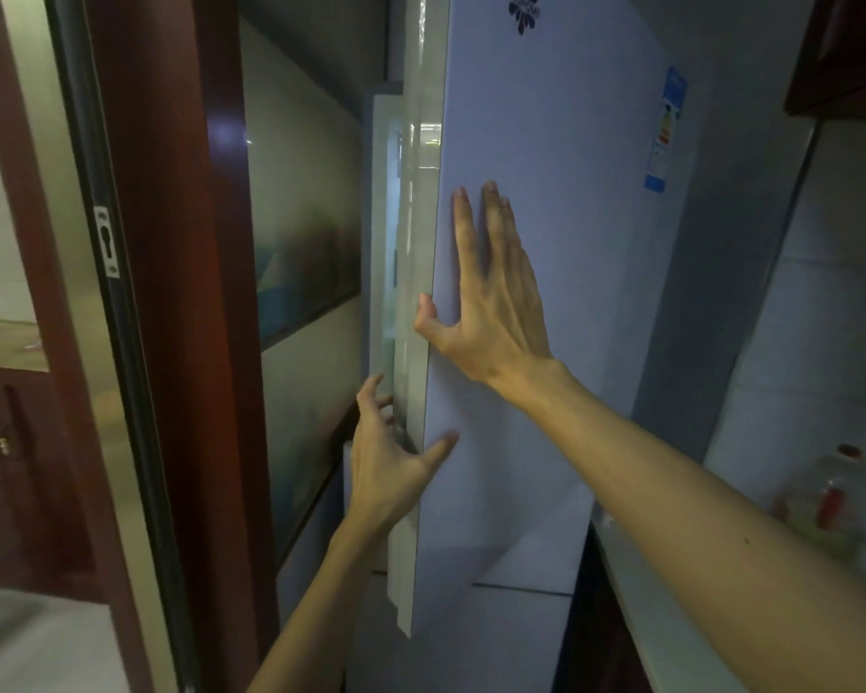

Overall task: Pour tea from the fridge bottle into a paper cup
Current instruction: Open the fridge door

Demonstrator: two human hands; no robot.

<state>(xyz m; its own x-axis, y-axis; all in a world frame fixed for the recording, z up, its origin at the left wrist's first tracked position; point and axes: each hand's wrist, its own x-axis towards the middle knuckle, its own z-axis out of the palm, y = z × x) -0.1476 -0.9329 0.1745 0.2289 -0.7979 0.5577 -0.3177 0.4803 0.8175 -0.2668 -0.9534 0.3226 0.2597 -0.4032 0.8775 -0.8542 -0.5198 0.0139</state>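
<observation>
A pale lilac fridge door [546, 157] stands slightly ajar, with a narrow gap showing at its left edge [416, 242]. My left hand [391, 457] curls its fingers around that edge low down, thumb on the front face. My right hand [491, 287] lies flat on the door front, fingers spread, thumb hooked at the edge. The fridge's inside is hidden, so no tea bottle shows. No paper cup is in view.
A dark red wooden door frame [191, 292] and a frosted glass panel [306, 217] stand close on the left. On the right, a white counter [671, 622] holds a clear bottle with a red cap [831, 497] against a tiled wall.
</observation>
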